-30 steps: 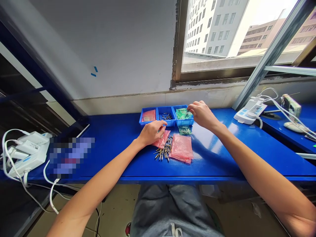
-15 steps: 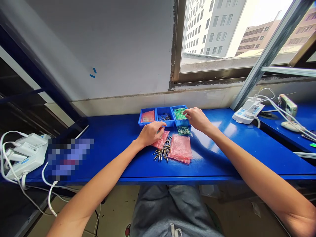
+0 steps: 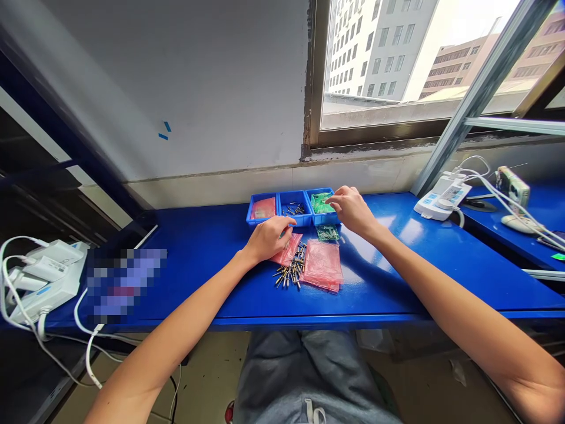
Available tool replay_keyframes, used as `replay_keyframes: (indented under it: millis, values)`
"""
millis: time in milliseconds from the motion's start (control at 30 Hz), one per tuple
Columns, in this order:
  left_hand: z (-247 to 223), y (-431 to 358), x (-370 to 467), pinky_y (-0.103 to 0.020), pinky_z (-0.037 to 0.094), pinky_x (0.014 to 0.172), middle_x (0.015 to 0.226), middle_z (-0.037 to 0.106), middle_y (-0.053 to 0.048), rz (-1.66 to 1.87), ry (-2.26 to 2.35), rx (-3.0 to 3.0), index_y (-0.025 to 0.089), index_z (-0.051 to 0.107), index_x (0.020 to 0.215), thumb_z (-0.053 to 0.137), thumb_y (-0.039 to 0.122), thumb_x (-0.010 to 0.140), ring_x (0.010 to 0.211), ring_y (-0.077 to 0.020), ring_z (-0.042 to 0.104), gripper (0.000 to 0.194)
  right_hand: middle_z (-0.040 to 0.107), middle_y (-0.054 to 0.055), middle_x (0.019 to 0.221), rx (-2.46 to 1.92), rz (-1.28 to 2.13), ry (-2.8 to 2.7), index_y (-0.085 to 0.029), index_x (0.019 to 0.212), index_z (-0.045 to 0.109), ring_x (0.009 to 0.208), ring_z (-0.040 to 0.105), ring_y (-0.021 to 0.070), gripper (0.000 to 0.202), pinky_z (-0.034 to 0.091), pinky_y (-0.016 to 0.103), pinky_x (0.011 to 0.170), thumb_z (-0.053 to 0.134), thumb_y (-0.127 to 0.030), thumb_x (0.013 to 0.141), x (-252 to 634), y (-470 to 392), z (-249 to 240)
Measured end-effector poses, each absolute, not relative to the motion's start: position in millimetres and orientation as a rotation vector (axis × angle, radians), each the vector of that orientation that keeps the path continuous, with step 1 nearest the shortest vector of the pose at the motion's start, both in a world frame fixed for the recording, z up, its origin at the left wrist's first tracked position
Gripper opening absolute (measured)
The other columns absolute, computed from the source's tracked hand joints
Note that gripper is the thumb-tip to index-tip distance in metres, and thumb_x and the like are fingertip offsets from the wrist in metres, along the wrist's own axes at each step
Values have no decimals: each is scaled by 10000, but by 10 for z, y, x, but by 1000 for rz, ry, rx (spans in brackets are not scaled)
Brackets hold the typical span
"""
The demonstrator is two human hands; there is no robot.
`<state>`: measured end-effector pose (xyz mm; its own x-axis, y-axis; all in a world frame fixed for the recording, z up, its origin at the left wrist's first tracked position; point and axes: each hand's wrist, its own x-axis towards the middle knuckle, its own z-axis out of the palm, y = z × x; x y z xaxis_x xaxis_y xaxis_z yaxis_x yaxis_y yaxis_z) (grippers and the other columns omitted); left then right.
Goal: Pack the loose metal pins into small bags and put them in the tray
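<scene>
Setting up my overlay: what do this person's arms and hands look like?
The left hand and right hand wear no gloves; rings are too small to tell. The left arm and right arm show no sleeves, watches or cables. Below are dark grey cloth bottoms with a pale drawstring.

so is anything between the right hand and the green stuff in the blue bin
Nothing visible stands between the right hand and the green contents: the fingertips are over the right compartment, above its walls. Whether they touch anything inside is too small to tell.
</scene>
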<state>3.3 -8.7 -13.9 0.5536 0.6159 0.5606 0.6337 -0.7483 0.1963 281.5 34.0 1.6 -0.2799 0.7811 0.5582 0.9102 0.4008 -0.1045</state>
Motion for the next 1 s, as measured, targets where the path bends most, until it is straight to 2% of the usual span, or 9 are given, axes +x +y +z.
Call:
replay_keyframes:
  millis: [133, 300, 467, 567, 700, 867, 1000]
  values:
    - [-128, -95, 35, -380, 584, 910, 1111, 747, -87, -965, -1116, -2749, 169, 663, 1114, 507, 172, 970, 1035, -228, 711, 212, 637, 150, 1068, -1517, -346, -2044, -188, 1138, 753, 999, 530, 293, 287, 445, 396, 821, 547, -176, 938, 2765, 280, 34]
    - [-111, -106, 35, -371, 578, 908, 1105, 739, -84, -944, -1129, -2751, 177, 658, 1116, 508, 172, 971, 1034, -223, 702, 209, 652, 152, 1072, -1476, -385, -1978, -178, 1110, 722, 1033, 521, 313, 274, 424, 420, 836, 502, -229, 954, 2691, 187, 102]
    - [-113, -104, 29, -356, 567, 878, 1047, 723, -75, -886, -1149, -2728, 184, 665, 1090, 503, 182, 979, 1003, -221, 685, 196, 704, 114, 986, -1168, -244, -2224, -165, 1045, 710, 926, 561, 235, 280, 422, 359, 859, 436, -195, 996, 2483, 1, 201]
    - [-125, -90, 21, -350, 566, 851, 1030, 708, -70, -819, -1178, -2722, 189, 673, 1084, 513, 194, 976, 995, -226, 677, 193, 708, 76, 873, -1097, -80, -2550, -177, 923, 710, 862, 586, 202, 234, 396, 294, 744, 491, -222, 992, 2310, -136, 147]
    - [-135, -72, 9, -347, 563, 827, 1048, 701, -67, -735, -1211, -2730, 194, 681, 1092, 511, 218, 983, 1009, -231, 668, 203, 712, 96, 924, -1203, -73, -2647, -160, 883, 695, 897, 617, 211, 231, 355, 276, 653, 514, -258, 988, 2165, -244, 17]
    - [-120, -76, 8, -342, 555, 830, 1064, 703, -66, -684, -1184, -2740, 200, 686, 1081, 508, 266, 1000, 1002, -225, 655, 207, 714, 121, 995, -1304, 15, -2678, -147, 909, 698, 918, 639, 223, 156, 406, 283, 696, 572, -231, 948, 2123, -266, -10]
    - [-114, -84, 9, -323, 548, 803, 1047, 681, -80, -536, -1090, -2703, 197, 682, 1105, 523, 319, 1003, 997, -228, 644, 225, 712, 137, 1031, -1332, 2, -2650, -141, 950, 702, 988, 646, 246, 175, 432, 291, 741, 544, -215, 969, 2105, -264, -16]
